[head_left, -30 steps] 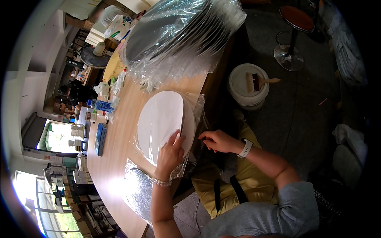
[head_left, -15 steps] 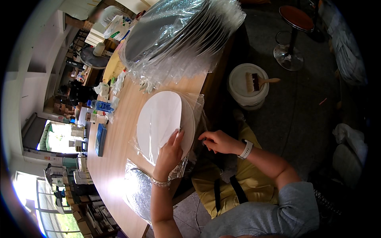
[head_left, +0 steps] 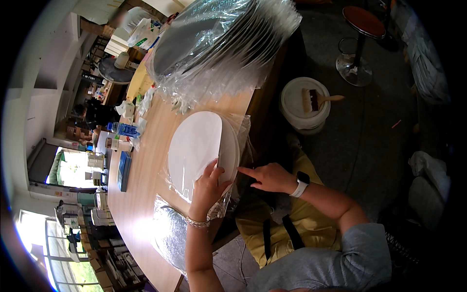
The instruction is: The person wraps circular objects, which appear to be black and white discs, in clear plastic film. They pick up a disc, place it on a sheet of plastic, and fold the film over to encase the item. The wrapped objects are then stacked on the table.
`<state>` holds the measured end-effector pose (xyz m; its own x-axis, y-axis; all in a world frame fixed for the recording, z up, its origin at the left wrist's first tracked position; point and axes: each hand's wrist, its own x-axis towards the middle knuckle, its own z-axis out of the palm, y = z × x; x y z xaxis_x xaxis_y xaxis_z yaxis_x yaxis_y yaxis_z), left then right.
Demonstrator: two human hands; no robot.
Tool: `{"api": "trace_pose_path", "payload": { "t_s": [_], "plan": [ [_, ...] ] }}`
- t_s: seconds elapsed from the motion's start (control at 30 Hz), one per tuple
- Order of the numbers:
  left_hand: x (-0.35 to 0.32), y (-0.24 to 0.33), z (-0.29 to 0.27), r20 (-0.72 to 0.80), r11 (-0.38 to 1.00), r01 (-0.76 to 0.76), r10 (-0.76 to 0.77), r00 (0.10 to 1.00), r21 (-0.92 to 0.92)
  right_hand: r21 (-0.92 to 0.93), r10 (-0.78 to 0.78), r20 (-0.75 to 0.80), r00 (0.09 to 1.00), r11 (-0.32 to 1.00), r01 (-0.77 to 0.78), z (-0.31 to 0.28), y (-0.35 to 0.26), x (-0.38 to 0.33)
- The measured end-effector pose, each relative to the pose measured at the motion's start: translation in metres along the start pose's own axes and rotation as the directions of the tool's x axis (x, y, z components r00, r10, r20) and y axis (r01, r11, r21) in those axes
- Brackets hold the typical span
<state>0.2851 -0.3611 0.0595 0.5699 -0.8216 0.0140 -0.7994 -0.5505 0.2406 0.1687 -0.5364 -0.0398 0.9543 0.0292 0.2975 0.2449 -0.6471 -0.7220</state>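
A flat white round sheet [head_left: 193, 146] lies on clear plastic film [head_left: 244, 127] on the table. Its right side looks folded or straight, and more white round edge [head_left: 233, 151] shows beneath it. My left hand [head_left: 208, 187] rests on the sheet's lower right part, fingers at that straight edge and thumb spread away from them. From the right comes my right hand [head_left: 270, 177], index finger stretched to the rim of the white rounds, thumb apart and other fingers curled. I see nothing in it.
Large dark discs in clear plastic bags [head_left: 209, 44] are piled at the table's far end. Shiny silver wrapping [head_left: 169, 238] lies near me. A blue case [head_left: 123, 171] and bottle [head_left: 124, 129] stand left. Right, a brush [head_left: 314, 100] rests on a white bucket [head_left: 296, 121] near a stool [head_left: 364, 23].
My left thumb has come away from its fingers at the sheet's edge. My right hand has turned and moved slightly left, its index finger now stretched to the rim.
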Motion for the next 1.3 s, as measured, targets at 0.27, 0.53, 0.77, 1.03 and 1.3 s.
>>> {"api": "trace_pose_path", "payload": {
  "t_s": [0.27, 0.53, 0.77, 1.03, 1.3],
  "plan": [
    [-0.001, -0.004, 0.004, -0.014, 0.991, -0.091, 0.093, 0.996, 0.100, -0.071, -0.170, -0.458, 0.873, 0.985, 0.155, 0.021, 0.014, -0.001],
    [0.002, -0.001, 0.007, -0.020, 0.988, -0.004, 0.007, 1.000, 0.153, 0.001, -0.191, -0.468, 0.863, 0.976, 0.216, 0.015, 0.011, 0.001],
    [0.002, -0.002, 0.001, 0.002, 0.999, -0.001, 0.001, 1.000, 0.050, 0.026, -0.181, -0.466, 0.866, 0.976, 0.218, 0.017, 0.012, 0.000],
    [-0.002, -0.010, 0.007, -0.047, 0.992, -0.095, 0.099, 0.994, 0.078, 0.042, -0.189, -0.454, 0.871, 0.972, 0.232, 0.015, 0.010, -0.001],
    [0.001, 0.005, 0.000, 0.037, 0.989, -0.037, 0.032, 0.999, 0.145, 0.031, -0.218, -0.442, 0.870, 0.966, 0.257, 0.015, 0.007, -0.002]
  ]
}}
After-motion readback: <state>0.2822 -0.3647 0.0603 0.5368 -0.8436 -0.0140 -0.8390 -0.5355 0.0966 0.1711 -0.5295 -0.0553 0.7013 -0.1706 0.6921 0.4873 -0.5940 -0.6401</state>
